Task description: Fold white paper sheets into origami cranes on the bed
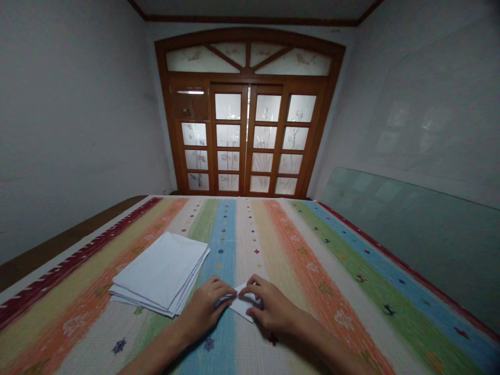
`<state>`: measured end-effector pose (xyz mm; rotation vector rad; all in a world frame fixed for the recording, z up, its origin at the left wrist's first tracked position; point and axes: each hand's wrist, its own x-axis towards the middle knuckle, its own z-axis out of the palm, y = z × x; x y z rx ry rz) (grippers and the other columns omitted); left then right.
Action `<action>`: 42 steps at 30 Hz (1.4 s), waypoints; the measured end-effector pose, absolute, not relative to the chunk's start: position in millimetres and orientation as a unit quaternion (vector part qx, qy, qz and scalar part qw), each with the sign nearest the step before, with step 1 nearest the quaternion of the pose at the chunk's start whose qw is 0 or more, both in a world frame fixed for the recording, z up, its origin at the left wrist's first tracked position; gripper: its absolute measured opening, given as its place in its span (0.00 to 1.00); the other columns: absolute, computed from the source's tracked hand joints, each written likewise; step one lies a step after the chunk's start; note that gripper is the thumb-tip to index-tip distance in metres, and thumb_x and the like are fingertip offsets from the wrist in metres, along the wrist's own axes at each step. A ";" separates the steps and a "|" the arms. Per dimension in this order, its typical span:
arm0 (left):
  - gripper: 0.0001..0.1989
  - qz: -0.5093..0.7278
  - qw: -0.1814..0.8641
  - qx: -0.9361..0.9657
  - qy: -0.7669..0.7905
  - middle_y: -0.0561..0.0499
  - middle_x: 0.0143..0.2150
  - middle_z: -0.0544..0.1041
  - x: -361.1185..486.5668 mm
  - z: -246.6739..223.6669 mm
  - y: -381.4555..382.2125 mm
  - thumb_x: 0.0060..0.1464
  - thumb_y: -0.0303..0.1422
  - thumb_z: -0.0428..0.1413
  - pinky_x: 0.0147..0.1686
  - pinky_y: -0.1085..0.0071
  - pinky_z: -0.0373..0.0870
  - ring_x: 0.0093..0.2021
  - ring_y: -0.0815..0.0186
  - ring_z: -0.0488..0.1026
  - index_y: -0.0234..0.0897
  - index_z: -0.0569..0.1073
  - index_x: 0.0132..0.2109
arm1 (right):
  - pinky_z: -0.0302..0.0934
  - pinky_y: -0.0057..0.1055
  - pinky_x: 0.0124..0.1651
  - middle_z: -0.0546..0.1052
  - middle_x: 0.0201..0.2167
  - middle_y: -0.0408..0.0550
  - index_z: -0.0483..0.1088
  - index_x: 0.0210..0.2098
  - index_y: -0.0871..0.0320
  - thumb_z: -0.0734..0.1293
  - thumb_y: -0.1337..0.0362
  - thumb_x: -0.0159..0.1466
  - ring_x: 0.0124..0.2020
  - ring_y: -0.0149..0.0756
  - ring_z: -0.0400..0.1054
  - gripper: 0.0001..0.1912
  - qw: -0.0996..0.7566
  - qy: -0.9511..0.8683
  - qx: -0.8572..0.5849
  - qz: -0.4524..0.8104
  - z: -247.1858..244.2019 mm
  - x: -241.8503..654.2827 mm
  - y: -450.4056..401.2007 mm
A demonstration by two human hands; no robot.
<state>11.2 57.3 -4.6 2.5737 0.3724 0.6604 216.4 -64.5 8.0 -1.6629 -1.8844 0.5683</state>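
Pinching angular white sheet (242, 308) | left hand (207, 303), right hand (271, 304): fingertip grip on it | squarish paper stack (164, 272) | striped cloth (308, 276)

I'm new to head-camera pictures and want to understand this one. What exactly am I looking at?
There is no machine here, just a person's two bare hands. The single picture comes from a camera worn on their head, looking forward and down. Their left hand and right hand meet over a small piece of white paper, with fingers of both on it. A striped cloth covers the surface, and a stack of white sheets lies to the left. Beyond are wooden doors with glass panes.
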 end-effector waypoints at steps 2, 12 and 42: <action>0.10 0.241 0.231 0.933 0.137 0.48 0.44 0.83 11.9 -5.4 56.6 0.63 0.24 0.57 0.47 0.65 0.73 0.47 0.58 0.76 0.40 0.80 0.47 | 0.66 0.34 0.50 0.74 0.47 0.48 0.77 0.50 0.51 0.73 0.74 0.57 0.43 0.38 0.72 0.23 0.283 -0.696 -0.624 0.214 6.6 215.8 -63.7; 0.10 0.231 0.164 0.941 0.186 0.47 0.41 0.81 11.5 -6.8 53.6 0.61 0.24 0.57 0.44 0.65 0.74 0.44 0.58 0.77 0.39 0.82 0.42 | 0.62 0.39 0.58 0.73 0.51 0.53 0.78 0.53 0.53 0.75 0.68 0.60 0.53 0.45 0.68 0.21 0.245 -0.708 -0.644 0.155 3.5 216.5 -64.5; 0.05 0.182 0.301 0.898 0.264 0.53 0.34 0.77 9.8 5.3 43.8 0.58 0.27 0.53 0.37 0.69 0.66 0.34 0.61 0.74 0.40 0.70 0.42 | 0.60 0.47 0.61 0.75 0.55 0.54 0.63 0.64 0.53 0.70 0.78 0.53 0.55 0.47 0.69 0.40 0.376 -0.660 -0.613 0.217 -6.5 225.8 -59.3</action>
